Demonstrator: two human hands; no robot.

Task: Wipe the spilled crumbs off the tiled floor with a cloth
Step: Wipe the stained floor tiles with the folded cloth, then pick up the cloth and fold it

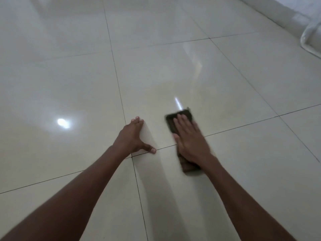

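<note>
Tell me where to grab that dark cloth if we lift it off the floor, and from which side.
Best guess: pinch the far end of the cloth from above. It lies flat on the tiled floor, folded long, with the right hand pressing its middle; the far end shows more free cloth than the near one.

An indoor room with a polished tile floor — most likely a home, though little shows it.

Large glossy cream-coloured floor tiles (173, 70) with thin dark grout lines fill the view, mirroring a round ceiling light; at the far right edge runs a pale wall base (284, 7) and a crumpled fold of translucent white sheeting (311, 37) — plastic or fabric, unclear.
</note>
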